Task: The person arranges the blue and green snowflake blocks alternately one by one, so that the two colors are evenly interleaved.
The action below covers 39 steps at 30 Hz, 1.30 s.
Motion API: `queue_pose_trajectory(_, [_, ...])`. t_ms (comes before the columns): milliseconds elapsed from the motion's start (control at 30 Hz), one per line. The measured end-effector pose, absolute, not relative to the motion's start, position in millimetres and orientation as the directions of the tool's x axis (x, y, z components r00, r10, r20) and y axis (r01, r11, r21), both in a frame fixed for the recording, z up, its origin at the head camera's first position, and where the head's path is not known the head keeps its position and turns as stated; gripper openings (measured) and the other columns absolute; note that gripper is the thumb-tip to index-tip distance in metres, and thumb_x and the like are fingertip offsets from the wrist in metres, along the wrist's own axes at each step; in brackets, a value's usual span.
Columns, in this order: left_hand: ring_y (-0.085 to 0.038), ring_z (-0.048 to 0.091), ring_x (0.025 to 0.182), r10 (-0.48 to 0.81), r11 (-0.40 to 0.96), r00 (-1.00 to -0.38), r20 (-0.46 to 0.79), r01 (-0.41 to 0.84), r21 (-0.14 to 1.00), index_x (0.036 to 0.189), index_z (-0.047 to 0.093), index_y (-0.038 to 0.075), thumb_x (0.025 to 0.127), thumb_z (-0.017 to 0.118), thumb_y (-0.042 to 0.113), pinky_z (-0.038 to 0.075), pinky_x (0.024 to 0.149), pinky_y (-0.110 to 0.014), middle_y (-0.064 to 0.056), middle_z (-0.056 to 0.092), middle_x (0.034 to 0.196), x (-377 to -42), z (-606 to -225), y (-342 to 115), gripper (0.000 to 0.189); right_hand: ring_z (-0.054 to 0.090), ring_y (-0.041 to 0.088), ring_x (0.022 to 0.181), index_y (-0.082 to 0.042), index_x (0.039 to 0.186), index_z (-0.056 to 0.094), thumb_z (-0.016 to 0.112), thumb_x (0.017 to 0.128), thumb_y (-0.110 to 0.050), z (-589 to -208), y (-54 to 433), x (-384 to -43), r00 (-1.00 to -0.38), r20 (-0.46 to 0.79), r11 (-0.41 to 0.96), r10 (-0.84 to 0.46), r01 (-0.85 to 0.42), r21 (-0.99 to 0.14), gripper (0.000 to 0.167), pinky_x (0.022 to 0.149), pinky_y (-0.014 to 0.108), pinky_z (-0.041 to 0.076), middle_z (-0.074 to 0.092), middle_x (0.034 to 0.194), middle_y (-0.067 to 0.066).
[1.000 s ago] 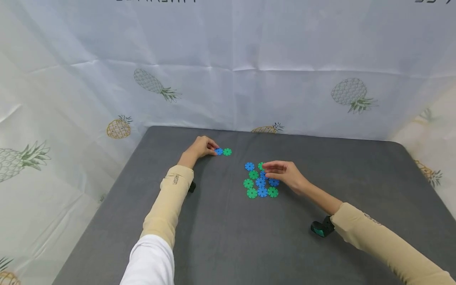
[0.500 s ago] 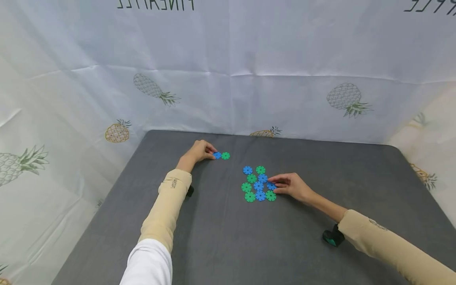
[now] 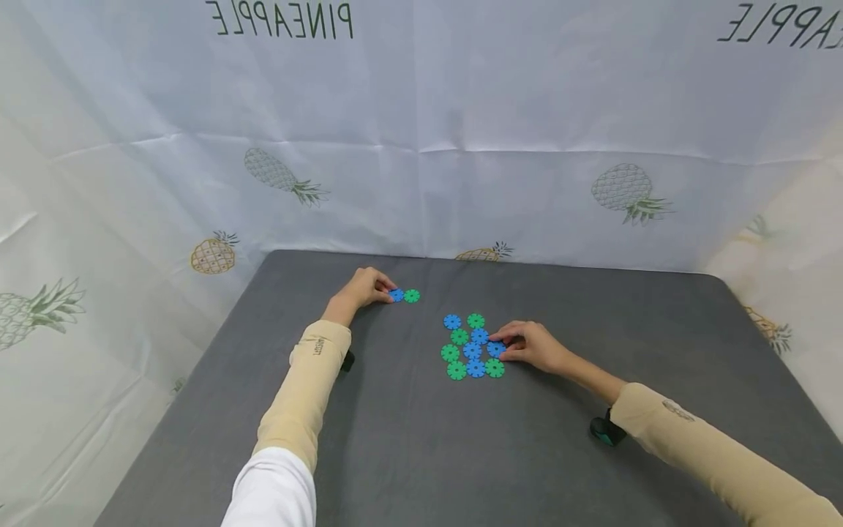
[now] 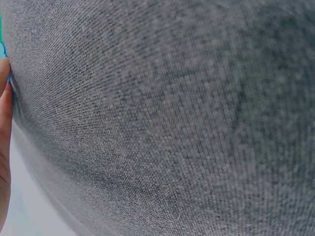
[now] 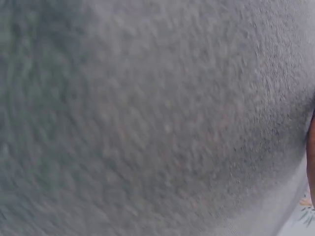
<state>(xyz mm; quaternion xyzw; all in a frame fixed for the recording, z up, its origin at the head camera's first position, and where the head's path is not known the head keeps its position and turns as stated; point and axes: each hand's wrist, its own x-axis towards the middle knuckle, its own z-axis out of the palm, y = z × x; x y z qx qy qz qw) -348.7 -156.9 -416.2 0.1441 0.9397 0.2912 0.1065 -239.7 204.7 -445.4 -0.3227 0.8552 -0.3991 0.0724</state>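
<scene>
Flat notched plastic discs in blue and green lie on the grey table. At the far left of them, my left hand [image 3: 361, 291] pinches the edge of a blue notched disc [image 3: 396, 295], and a green disc [image 3: 411, 296] touches its right side. The left wrist view catches only the fingers [image 4: 4, 113] at its left edge. Nearer the middle, my right hand [image 3: 535, 347] has thumb and fingertips around a blue disc [image 3: 496, 349] on the right side of a cluster. Just a sliver of a finger [image 5: 311, 157] shows in the right wrist view.
Several more discs make up the cluster, among them a blue one [image 3: 451, 322] at its far left corner and a green one [image 3: 456, 370] at its near left. Behind the grey table [image 3: 421, 454] hangs a white pineapple-print curtain [image 3: 421, 95].
My right hand has come down from above the far discs of the cluster to the blue disc at its right side. The left hand stays at its blue disc; the head view has tilted up slightly.
</scene>
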Motion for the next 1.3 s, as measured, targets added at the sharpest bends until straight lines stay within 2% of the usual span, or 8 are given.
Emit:
queue_pose_trajectory(200, [-0.021, 0.064, 0.09, 0.331, 0.796, -0.937, -0.115, 0.212, 0.567, 0.11, 0.073, 0.002, 0.083, 0.075, 0.008, 0.051, 0.081, -0.033, -0.011, 0.071, 0.098, -347.4, -417.6, -156.4, 0.027, 0.06, 0.019, 0.084, 0.002, 0.106, 0.069, 0.075, 0.083, -0.01, -439.7, 207.8, -246.5, -0.737, 0.126, 0.478, -0.664, -0.548, -0.687, 0.026, 0.071, 0.026, 0.052, 0.063, 0.102, 0.011])
queue_pose_trajectory(433, [-0.023, 0.064, 0.092, 0.34, 0.793, -0.935, -0.099, 0.228, 0.565, 0.11, 0.072, 0.001, 0.084, 0.074, 0.008, 0.051, 0.082, -0.035, -0.012, 0.07, 0.098, -347.5, -417.7, -156.3, 0.027, 0.062, 0.023, 0.09, 0.0, 0.11, 0.068, 0.074, 0.085, -0.012, -426.3, 218.0, -261.6, -0.792, 0.06, 0.521, -0.607, -0.454, -0.723, 0.029, 0.075, 0.027, 0.053, 0.066, 0.103, 0.011])
queue_pose_trajectory(667, [-0.025, 0.064, 0.094, 0.332, 0.801, -0.935, -0.121, 0.212, 0.559, 0.112, 0.071, 0.001, 0.085, 0.073, 0.009, 0.05, 0.084, -0.036, -0.013, 0.07, 0.102, -343.3, -416.6, -154.6, 0.028, 0.063, 0.022, 0.083, 0.004, 0.113, 0.068, 0.073, 0.085, -0.009, -415.9, 215.8, -272.3, -0.871, 0.123, 0.49, -0.475, -0.378, -0.786, 0.031, 0.069, 0.031, 0.053, 0.068, 0.096, 0.013])
queue_pose_trajectory(833, [-0.025, 0.064, 0.094, 0.328, 0.799, -0.938, -0.112, 0.213, 0.562, 0.111, 0.072, 0.001, 0.084, 0.074, 0.008, 0.05, 0.084, -0.037, -0.013, 0.07, 0.101, -341.9, -417.4, -155.9, 0.027, 0.063, 0.033, 0.086, 0.012, 0.115, 0.064, 0.07, 0.086, -0.002, -406.5, 197.4, -276.6, -0.906, 0.159, 0.431, -0.393, -0.334, -0.838, 0.033, 0.07, 0.026, 0.051, 0.065, 0.099, 0.024])
queue_pose_trajectory(933, [-0.024, 0.064, 0.093, 0.326, 0.798, -0.939, -0.111, 0.211, 0.564, 0.111, 0.072, 0.001, 0.084, 0.074, 0.007, 0.05, 0.083, -0.036, -0.013, 0.07, 0.101, -341.6, -417.0, -156.7, 0.027, 0.064, 0.032, 0.087, 0.01, 0.115, 0.065, 0.071, 0.086, -0.004, -418.3, 189.0, -290.1, -0.916, 0.188, 0.421, -0.353, -0.336, -0.842, 0.033, 0.069, 0.022, 0.05, 0.065, 0.102, 0.024])
queue_pose_trajectory(1033, [-0.025, 0.064, 0.093, 0.326, 0.798, -0.939, -0.106, 0.214, 0.564, 0.11, 0.072, 0.0, 0.084, 0.074, 0.007, 0.051, 0.082, -0.036, -0.013, 0.07, 0.101, -340.5, -415.7, -155.9, 0.027, 0.065, 0.029, 0.087, 0.006, 0.114, 0.068, 0.073, 0.085, -0.007, -429.6, 179.8, -302.7, -0.923, 0.214, 0.414, -0.321, -0.34, -0.845, 0.032, 0.071, 0.023, 0.051, 0.067, 0.104, 0.022])
queue_pose_trajectory(1300, [-0.024, 0.064, 0.092, 0.332, 0.793, -0.939, -0.091, 0.226, 0.566, 0.109, 0.072, 0.0, 0.084, 0.074, 0.007, 0.051, 0.082, -0.036, -0.013, 0.07, 0.099, -339.0, -418.4, -156.8, 0.026, 0.065, 0.03, 0.09, 0.005, 0.112, 0.069, 0.072, 0.086, -0.008, -432.7, 143.8, -314.6, -0.943, 0.174, 0.437, -0.284, -0.289, -0.852, 0.03, 0.078, 0.037, 0.053, 0.068, 0.107, 0.021])
